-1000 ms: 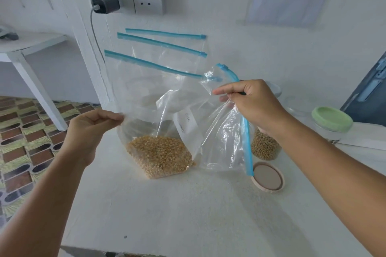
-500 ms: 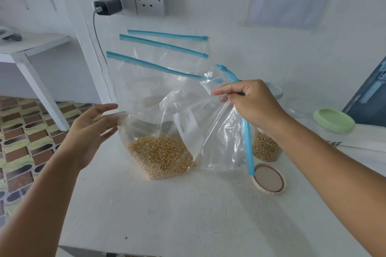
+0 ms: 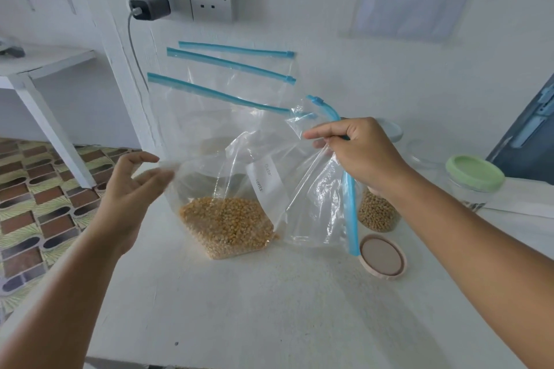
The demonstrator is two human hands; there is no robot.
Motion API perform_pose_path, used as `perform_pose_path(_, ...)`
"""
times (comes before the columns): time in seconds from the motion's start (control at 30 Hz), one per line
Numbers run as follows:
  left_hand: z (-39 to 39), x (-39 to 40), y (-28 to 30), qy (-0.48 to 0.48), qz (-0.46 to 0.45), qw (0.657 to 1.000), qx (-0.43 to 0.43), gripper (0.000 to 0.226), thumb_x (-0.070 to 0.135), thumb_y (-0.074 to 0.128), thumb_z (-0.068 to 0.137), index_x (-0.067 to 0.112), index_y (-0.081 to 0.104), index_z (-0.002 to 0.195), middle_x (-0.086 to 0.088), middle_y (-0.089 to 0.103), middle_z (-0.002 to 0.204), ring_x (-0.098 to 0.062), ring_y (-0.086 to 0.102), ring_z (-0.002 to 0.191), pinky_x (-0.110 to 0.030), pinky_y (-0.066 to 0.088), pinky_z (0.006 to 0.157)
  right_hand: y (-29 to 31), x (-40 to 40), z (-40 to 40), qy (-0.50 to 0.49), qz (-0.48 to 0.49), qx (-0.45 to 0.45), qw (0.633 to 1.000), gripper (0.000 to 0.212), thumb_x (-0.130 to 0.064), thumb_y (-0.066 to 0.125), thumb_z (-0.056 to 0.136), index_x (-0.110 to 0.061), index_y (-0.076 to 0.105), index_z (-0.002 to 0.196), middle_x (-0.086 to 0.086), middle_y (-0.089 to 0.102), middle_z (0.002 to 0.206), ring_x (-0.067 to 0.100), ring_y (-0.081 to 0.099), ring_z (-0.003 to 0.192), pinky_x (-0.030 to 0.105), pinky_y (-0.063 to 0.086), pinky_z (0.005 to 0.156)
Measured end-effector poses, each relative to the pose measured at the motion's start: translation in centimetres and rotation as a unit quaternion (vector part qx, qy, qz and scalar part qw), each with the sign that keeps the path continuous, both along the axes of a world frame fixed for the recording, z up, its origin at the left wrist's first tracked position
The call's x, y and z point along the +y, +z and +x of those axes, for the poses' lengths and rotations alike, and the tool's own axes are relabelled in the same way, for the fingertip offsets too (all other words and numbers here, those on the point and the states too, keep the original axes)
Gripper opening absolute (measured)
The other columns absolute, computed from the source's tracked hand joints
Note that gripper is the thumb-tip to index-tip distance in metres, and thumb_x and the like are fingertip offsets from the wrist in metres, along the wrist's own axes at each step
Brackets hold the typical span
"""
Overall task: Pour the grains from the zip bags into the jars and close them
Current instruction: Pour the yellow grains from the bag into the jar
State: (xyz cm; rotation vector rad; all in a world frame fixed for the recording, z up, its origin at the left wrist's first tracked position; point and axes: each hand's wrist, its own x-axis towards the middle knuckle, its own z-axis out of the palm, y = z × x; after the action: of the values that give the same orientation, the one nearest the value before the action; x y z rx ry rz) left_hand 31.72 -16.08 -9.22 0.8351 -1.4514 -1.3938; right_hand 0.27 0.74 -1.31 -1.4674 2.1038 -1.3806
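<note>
White surface [image 3: 269, 308] against a white wall; patterned tile floor [image 3: 45, 189] at left. The right hand [image 3: 359, 156] pinches an empty zip bag [image 3: 317, 207], its blue zipper hanging near-vertical; the left hand [image 3: 129, 189], fingers relaxed, seemingly touches the upright grain bag [image 3: 227, 189].

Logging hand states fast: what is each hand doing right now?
Left hand: open, fingers loosely spread beside the zip bag, holding nothing.
Right hand: pinching the bag's blue zip strip.

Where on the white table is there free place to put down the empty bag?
The near table is bare, from the corn bag and pink lid to the front edge, between both arms. It is crowded at the back right: the bean jar, the green-lidded jar, and bags against the wall.
</note>
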Motion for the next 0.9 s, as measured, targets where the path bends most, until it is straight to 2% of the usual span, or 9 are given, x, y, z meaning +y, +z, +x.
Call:
perform_pose_path(0.1, -0.6, 0.5, -0.2, 0.029, -0.022, 0.999, -0.031, 0.042, 0.011, 0.076, 0.089, 0.019, 0.052, 0.123, -0.008, 0.08, 0.094, -0.021, 0.076, 0.101, -0.045, 0.045, 0.112, 0.3, 0.1, 0.1, 0.008, 0.002, 0.0, 1.0, 0.048, -0.003, 0.053, 0.1, -0.041, 0.083, 0.096, -0.01, 0.079, 0.093, 0.032, 0.071, 0.089, 0.049, 0.058, 0.091)
perform_pose_path(0.2, -1.1, 0.9, -0.2, 0.086, -0.019, 0.996, 0.029, 0.049, 0.006, 0.073, 0.094, 0.006, 0.049, 0.137, -0.013, 0.079, 0.093, -0.021, 0.077, 0.092, -0.038, 0.056, 0.1, 0.8, 0.1, 0.1, 0.022, -0.016, -0.021, 0.999, 0.048, -0.001, 0.054, 0.1, -0.039, 0.084, 0.095, -0.007, 0.079, 0.096, 0.018, 0.074, 0.089, 0.039, 0.061, 0.092)
perform_pose_path(0.3, -1.4, 0.6, -0.1, 0.115, -0.002, 0.991, 0.067, 0.046, 0.008, 0.07, 0.097, 0.003, 0.048, 0.137, -0.02, 0.075, 0.098, -0.019, 0.077, 0.085, -0.032, 0.062, 0.088, 0.6, -0.2, 0.0, 0.037, -0.032, -0.052, 0.997, 0.049, 0.0, 0.054, 0.1, -0.038, 0.084, 0.094, -0.004, 0.08, 0.1, 0.018, 0.075, 0.097, 0.043, 0.061, 0.094)
perform_pose_path(0.4, -1.6, 0.8, -0.2, 0.128, -0.017, 0.99, 0.049, 0.032, 0.009, 0.071, 0.097, 0.018, 0.054, 0.123, -0.007, 0.079, 0.086, -0.018, 0.077, 0.089, -0.04, 0.057, 0.101, -0.2, -0.4, 0.5, 0.05, -0.01, -0.038, 0.998, 0.05, 0.002, 0.053, 0.099, -0.036, 0.084, 0.093, -0.005, 0.08, 0.098, 0.014, 0.075, 0.097, 0.04, 0.062, 0.093)
perform_pose_path(0.5, -2.1, 1.4, 0.9, 0.136, -0.033, 0.985, 0.101, 0.03, 0.006, 0.071, 0.097, 0.025, 0.053, 0.111, -0.007, 0.078, 0.084, -0.023, 0.076, 0.09, -0.046, 0.056, 0.104, -0.1, -0.3, 0.3, 0.037, -0.045, -0.084, 0.995, 0.052, 0.004, 0.053, 0.1, -0.036, 0.084, 0.09, -0.003, 0.08, 0.1, 0.015, 0.075, 0.099, 0.042, 0.061, 0.095)
perform_pose_path(0.67, -2.6, 0.9, 1.5, 0.146, -0.008, 0.983, 0.11, 0.034, 0.004, 0.068, 0.098, 0.015, 0.049, 0.124, -0.005, 0.077, 0.079, -0.023, 0.076, 0.087, -0.049, 0.058, 0.101, -0.5, -0.4, 0.5, 0.056, 0.002, -0.06, 0.997, 0.045, 0.0, 0.055, 0.099, -0.033, 0.084, 0.096, -0.006, 0.08, 0.096, 0.017, 0.075, 0.097, 0.044, 0.059, 0.098)
perform_pose_path(0.77, -2.8, 1.0, 2.0, 0.142, -0.013, 0.983, 0.114, 0.036, 0.003, 0.068, 0.098, 0.012, 0.049, 0.127, -0.011, 0.075, 0.085, -0.026, 0.077, 0.087, -0.045, 0.061, 0.095, -0.6, -0.4, 1.1, 0.063, -0.018, -0.081, 0.995, 0.047, 0.003, 0.053, 0.1, -0.032, 0.085, 0.097, -0.004, 0.08, 0.098, 0.011, 0.074, 0.098, 0.038, 0.061, 0.095)
perform_pose_path(0.83, -2.6, 1.1, 1.8, 0.153, -0.003, 0.981, 0.118, 0.041, 0.002, 0.07, 0.097, 0.006, 0.048, 0.132, -0.013, 0.072, 0.086, -0.026, 0.077, 0.084, -0.048, 0.061, 0.095, -0.8, -0.5, 1.1, 0.069, -0.006, -0.074, 0.995, 0.046, 0.004, 0.054, 0.099, -0.03, 0.084, 0.098, -0.004, 0.08, 0.097, 0.009, 0.074, 0.098, 0.036, 0.061, 0.095)
perform_pose_path(0.9, -2.5, 1.3, 2.0, 0.158, -0.004, 0.98, 0.123, 0.039, 0.002, 0.07, 0.097, 0.009, 0.05, 0.129, -0.012, 0.072, 0.085, -0.027, 0.077, 0.086, -0.046, 0.061, 0.094, -0.9, -0.5, 1.0, 0.073, -0.002, -0.071, 0.995, 0.046, 0.004, 0.055, 0.099, -0.031, 0.084, 0.098, -0.006, 0.08, 0.096, 0.008, 0.074, 0.097, 0.035, 0.061, 0.094)
